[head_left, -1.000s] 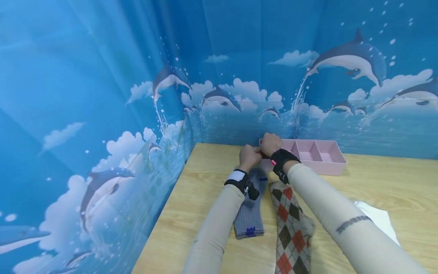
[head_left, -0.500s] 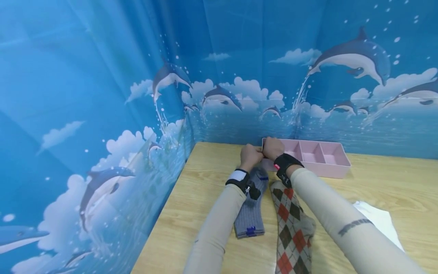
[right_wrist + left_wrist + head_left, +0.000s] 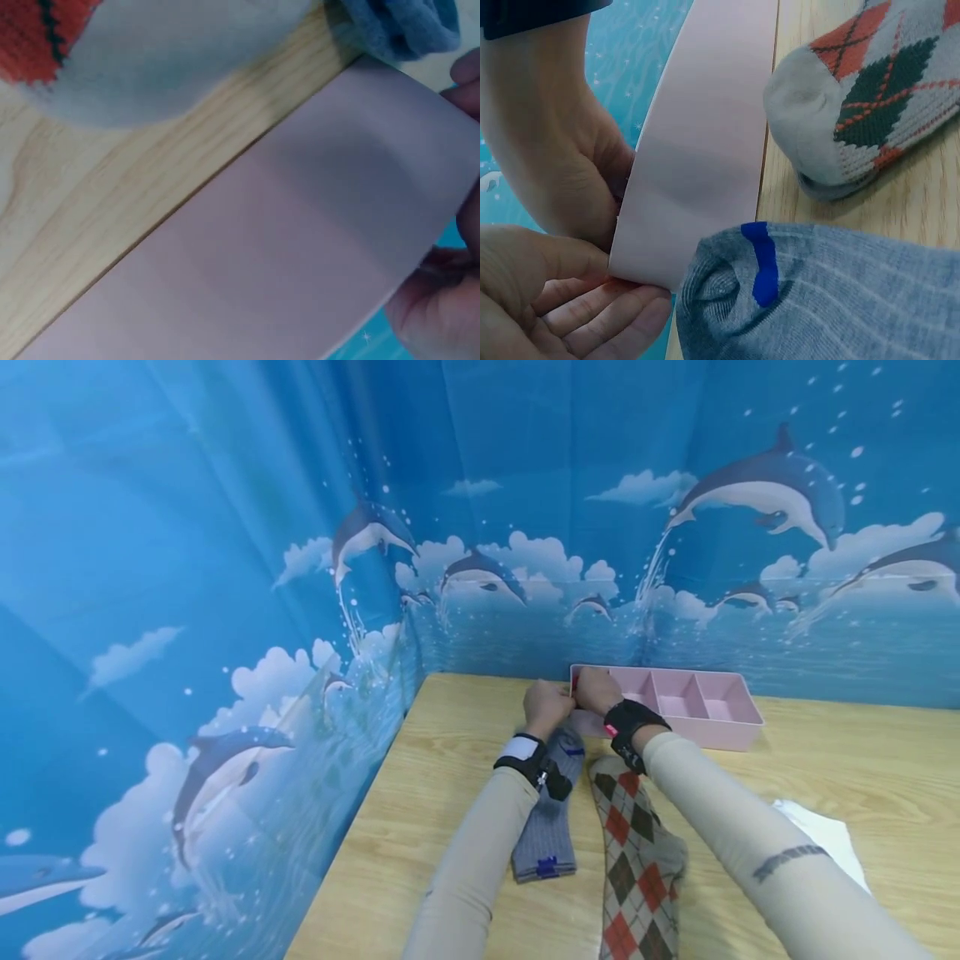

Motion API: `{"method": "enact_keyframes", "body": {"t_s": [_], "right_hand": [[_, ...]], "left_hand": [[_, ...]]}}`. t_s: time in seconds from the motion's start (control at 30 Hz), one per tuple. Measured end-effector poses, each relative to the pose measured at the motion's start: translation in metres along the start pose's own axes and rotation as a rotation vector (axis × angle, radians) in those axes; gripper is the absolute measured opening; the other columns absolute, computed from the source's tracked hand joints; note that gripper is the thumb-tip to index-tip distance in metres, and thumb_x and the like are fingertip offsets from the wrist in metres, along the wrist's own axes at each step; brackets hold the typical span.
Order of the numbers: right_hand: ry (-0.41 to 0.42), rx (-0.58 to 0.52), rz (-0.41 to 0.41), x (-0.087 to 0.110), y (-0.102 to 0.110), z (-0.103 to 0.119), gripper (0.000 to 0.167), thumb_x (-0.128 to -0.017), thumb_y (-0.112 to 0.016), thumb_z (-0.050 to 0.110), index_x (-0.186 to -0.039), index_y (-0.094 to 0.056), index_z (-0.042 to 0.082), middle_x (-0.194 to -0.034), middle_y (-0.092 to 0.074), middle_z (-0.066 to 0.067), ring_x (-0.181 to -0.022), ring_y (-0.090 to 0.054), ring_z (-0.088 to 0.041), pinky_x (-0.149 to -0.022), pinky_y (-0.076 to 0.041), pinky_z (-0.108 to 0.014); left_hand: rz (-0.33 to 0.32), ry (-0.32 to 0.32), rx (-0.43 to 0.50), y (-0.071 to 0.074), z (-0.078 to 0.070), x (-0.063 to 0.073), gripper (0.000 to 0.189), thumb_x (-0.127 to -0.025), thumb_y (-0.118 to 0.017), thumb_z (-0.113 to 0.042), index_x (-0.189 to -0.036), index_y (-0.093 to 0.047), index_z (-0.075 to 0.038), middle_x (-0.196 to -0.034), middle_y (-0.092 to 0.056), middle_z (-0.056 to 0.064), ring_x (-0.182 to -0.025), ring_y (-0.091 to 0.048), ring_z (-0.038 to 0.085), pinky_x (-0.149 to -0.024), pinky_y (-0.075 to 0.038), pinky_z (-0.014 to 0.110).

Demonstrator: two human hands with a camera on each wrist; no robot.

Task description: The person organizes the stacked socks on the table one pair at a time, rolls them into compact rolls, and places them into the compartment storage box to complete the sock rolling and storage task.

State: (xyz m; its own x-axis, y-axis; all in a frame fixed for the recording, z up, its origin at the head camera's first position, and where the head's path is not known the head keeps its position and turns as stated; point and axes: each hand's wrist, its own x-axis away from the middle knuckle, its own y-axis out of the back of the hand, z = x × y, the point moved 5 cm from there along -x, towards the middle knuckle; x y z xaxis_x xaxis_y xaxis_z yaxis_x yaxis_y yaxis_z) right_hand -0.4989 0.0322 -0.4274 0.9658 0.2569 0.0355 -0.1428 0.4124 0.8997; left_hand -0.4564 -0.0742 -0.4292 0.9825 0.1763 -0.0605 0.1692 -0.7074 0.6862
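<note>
A pink divided box (image 3: 712,732) stands at the back of the table. My left hand (image 3: 546,705) holds its left end; in the left wrist view the thumb lies at the rim and the fingers curl against the end wall (image 3: 656,247). My right hand (image 3: 597,692) reaches into the leftmost compartment, its fingertips hidden. Something red (image 3: 576,682) shows beside it, too small to identify. A grey ribbed sock (image 3: 551,831) with blue marks lies under my left wrist. Right of it lies an argyle sock (image 3: 637,868) in red, dark and beige.
A white cloth item (image 3: 823,839) lies on the wooden table (image 3: 420,793), partly behind my right forearm. Blue dolphin-print curtains (image 3: 510,627) hang along the back and left table edges. Thin dividers (image 3: 675,693) separate the box's compartments.
The right hand has shifted slightly down and to the right within the left compartment. The left hand stays at the box's end. The socks lie as before.
</note>
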Motion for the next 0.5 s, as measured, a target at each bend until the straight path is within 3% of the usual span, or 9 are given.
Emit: {"method": "enact_keyframes", "body": {"t_s": [0.2,0.5], "right_hand": [[0.09,-0.065,0.07,0.0008,0.0007,0.0003,0.035,-0.086,-0.065,0.013,-0.059,-0.044,0.014,-0.058,-0.036,0.002,-0.055,-0.038,-0.016,-0.057,-0.033,-0.03],[0.101,-0.028,-0.04,0.0081,0.0038,0.0004,0.032,-0.088,-0.068,0.011,-0.064,-0.047,0.011,-0.063,-0.044,-0.001,-0.061,-0.045,-0.02,-0.06,-0.036,-0.032]], "left_hand": [[-0.051,0.021,0.021,0.0026,-0.0003,0.0054,0.053,-0.08,-0.068,0.0,-0.044,-0.034,-0.017,-0.044,-0.03,-0.006,-0.042,-0.026,0.011,-0.044,-0.017,0.026],[-0.066,0.036,0.008,0.0002,-0.0027,0.0095,0.049,-0.08,-0.07,-0.002,-0.045,-0.04,-0.018,-0.046,-0.036,-0.008,-0.046,-0.033,0.012,-0.045,-0.023,0.025]]}}
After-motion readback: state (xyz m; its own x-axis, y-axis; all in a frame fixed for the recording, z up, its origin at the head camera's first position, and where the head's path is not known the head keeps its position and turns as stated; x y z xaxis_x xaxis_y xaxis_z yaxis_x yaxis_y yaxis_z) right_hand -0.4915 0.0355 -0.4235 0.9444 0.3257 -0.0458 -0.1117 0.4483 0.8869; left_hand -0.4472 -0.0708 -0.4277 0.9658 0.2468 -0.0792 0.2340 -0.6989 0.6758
